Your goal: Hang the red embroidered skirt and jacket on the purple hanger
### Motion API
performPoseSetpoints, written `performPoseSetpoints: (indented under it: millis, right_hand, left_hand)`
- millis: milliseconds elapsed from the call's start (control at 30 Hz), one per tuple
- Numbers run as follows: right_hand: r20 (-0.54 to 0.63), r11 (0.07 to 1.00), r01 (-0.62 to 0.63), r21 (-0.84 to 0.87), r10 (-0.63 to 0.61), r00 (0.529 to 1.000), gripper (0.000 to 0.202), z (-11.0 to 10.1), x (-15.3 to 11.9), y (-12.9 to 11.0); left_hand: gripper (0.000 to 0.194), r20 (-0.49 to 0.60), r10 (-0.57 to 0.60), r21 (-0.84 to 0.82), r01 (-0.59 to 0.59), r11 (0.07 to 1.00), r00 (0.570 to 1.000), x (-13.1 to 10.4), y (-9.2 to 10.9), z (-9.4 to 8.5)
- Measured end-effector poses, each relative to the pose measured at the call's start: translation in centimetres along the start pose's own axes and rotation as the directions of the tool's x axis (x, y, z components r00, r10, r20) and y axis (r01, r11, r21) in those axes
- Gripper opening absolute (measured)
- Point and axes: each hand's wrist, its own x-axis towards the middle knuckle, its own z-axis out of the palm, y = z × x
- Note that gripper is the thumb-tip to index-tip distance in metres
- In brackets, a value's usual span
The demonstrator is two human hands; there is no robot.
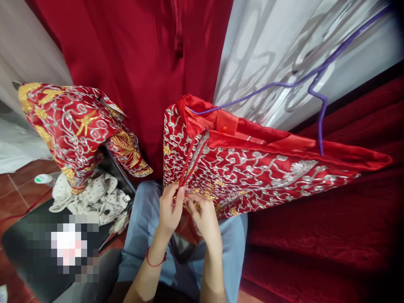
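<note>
A red satin skirt [246, 168], covered in silver scrollwork and gold sequin patches, hangs tilted in front of me from a purple wire hanger [280, 84]. Its red-lined waist gapes at the top. From the side slit, thin red cords [190, 165] run down over the embroidery to my fingers. My left hand [169, 208] pinches the cords between thumb and forefinger. Close beside it, my right hand [204, 213] is closed in a pinch at the lower part of the cords, against the skirt; its fingertips partly hide what they hold.
To the left, a red garment with gold and silver embroidery [78, 126] is draped over a chair back. Dotted white cloth [94, 198] lies on the black chair seat [28, 248], near a blurred patch. Red curtains [151, 50] and a white metal frame [303, 63] stand behind.
</note>
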Motion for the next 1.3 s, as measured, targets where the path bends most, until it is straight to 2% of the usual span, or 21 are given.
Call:
performPoseSetpoints:
  millis: [67, 133, 267, 367, 500, 600, 700, 833, 933, 1000, 1067, 1167, 1300]
  right_hand:
    - [-0.144, 0.997, -0.013, 0.081, 0.025, 0.989, 0.026, 0.1, 0.2, 0.4]
    - [-0.217, 0.985, -0.002, 0.171, 0.04, 0.975, 0.029, 0.0, 0.3, 0.5]
    - [-0.2, 0.901, 0.022, 0.432, 0.072, 0.977, 0.032, -0.2, -0.1, -0.4]
    - [-0.231, 0.839, 0.007, 0.544, 0.142, 0.963, 0.033, 0.2, -0.3, -1.1]
    - [-0.262, 0.753, -0.011, 0.658, 0.244, 0.934, 0.03, 0.8, -0.3, -1.1]
    - [-0.214, 0.667, 0.007, 0.745, 0.229, 0.95, 0.024, 0.7, -0.3, -1.3]
    - [-0.16, 0.628, 0.002, 0.778, 0.194, 0.968, 0.024, 0.3, -0.5, -1.7]
    - [-0.156, 0.655, 0.01, 0.756, 0.165, 0.974, 0.011, 0.1, -0.6, -1.8]
    - [-0.201, 0.675, 0.082, 0.733, 0.1, 0.974, 0.02, 0.0, -0.5, -1.8]
    - [-0.26, 0.738, 0.111, 0.665, 0.09, 0.961, 0.023, 0.0, -0.3, -1.9]
    - [-0.306, 0.83, 0.099, 0.549, 0.09, 0.948, 0.016, -0.1, -0.2, -1.9]
    - [-0.287, 0.894, 0.063, 0.444, 0.075, 0.955, 0.007, -0.3, -0.2, -1.6]
    - [-0.241, 0.883, 0.032, 0.469, 0.093, 0.966, 0.011, -0.2, -0.6, -0.8]
  left_hand:
    - [0.032, 0.075, -0.017, -0.052, 0.021, 0.998, 0.997, -0.1, 0.2, -0.1]
    - [0.034, 0.17, -0.062, -0.141, 0.087, 0.986, 0.983, -0.2, 0.5, 0.1]
    - [0.032, 0.285, -0.172, -0.314, 0.262, 0.913, 0.943, -0.7, 1.0, 1.0]
    - [0.027, 0.294, -0.227, -0.382, 0.332, 0.862, 0.929, -1.0, 1.3, 1.6]
    - [0.026, 0.264, -0.244, -0.461, 0.344, 0.818, 0.933, -1.0, 1.6, 1.8]
    - [0.025, 0.24, -0.251, -0.477, 0.339, 0.811, 0.938, -0.9, 1.6, 1.7]
    - [0.024, 0.24, -0.242, -0.502, 0.333, 0.798, 0.94, -0.9, 1.5, 1.7]
    - [0.026, 0.216, -0.26, -0.538, 0.337, 0.772, 0.941, -0.9, 1.2, 1.8]
    - [0.026, 0.203, -0.274, -0.526, 0.34, 0.779, 0.94, -0.7, 1.2, 1.6]
    - [0.025, 0.193, -0.264, -0.497, 0.326, 0.804, 0.945, -0.6, 1.3, 1.4]
    - [0.022, 0.158, -0.231, -0.466, 0.279, 0.84, 0.96, -0.4, 1.4, 1.2]
    - [0.016, 0.12, -0.175, -0.425, 0.21, 0.881, 0.977, -0.4, 1.1, 0.9]
    - [0.019, 0.136, -0.136, -0.392, 0.179, 0.902, 0.981, -0.4, 0.5, 0.7]
